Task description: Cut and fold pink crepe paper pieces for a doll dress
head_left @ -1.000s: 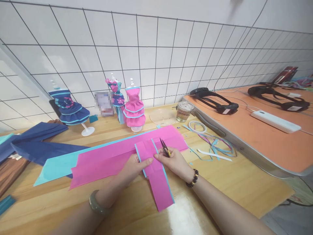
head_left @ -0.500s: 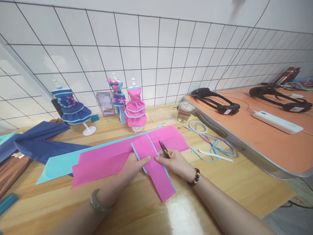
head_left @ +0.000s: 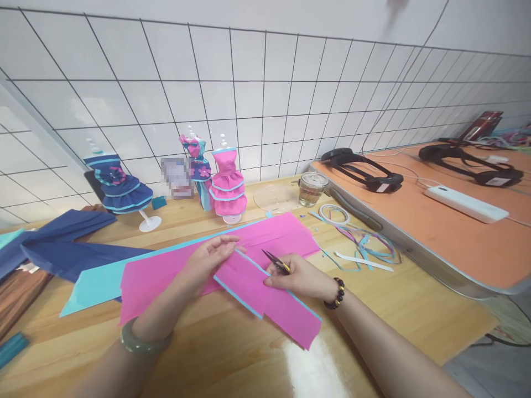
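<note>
A pink strip with light blue edging slants across the middle of the table. My left hand pinches its upper left end between thumb and fingers. Near the strip's middle, my right hand grips its upper edge and also holds small dark scissors, tips pointing up and left. Beneath the hands lies a wide pink sheet over a light blue sheet. Three small dress forms stand behind: one in a navy dress, one in a mixed dress, one in a pink dress.
Navy fabric lies at the left. Behind my right hand are a lidded cup, a tape roll and tangled thin strips. Black headsets and a white power strip rest on the orange surface.
My left hand has moved up and left to the strip's end. The strip has turned, and its lower end has swung right. My right hand still holds the scissors.
</note>
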### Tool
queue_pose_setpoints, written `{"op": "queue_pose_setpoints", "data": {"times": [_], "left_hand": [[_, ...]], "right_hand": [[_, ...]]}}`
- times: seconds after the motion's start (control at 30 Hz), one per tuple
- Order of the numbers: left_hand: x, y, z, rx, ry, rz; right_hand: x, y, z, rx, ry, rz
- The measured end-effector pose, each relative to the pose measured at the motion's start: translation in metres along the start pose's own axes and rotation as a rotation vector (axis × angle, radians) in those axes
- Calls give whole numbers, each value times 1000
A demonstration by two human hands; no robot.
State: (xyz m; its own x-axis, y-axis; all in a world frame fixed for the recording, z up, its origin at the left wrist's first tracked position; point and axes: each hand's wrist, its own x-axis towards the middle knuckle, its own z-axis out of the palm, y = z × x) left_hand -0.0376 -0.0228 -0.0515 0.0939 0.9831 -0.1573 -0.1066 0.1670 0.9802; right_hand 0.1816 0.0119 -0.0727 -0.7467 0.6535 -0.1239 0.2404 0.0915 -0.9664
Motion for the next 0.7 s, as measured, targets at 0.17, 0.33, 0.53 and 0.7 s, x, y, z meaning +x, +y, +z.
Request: {"op": "queue_pose_setpoints", "data": {"times": [0.17,0.33,0.53,0.7], "left_hand": [[-10,12,2,469,-269,-104],[-13,8,10,716,-457,-103],[-12,-6,18,783,-496,-56],[-8,-7,12,734,-428,-19]], "right_hand": [[-2,1,7,-127,-70,24],[-3,5,11,-209,-108,37],[-5,6,14,-162,-90,16],[-3,1,6,78,-133,-11]]}}
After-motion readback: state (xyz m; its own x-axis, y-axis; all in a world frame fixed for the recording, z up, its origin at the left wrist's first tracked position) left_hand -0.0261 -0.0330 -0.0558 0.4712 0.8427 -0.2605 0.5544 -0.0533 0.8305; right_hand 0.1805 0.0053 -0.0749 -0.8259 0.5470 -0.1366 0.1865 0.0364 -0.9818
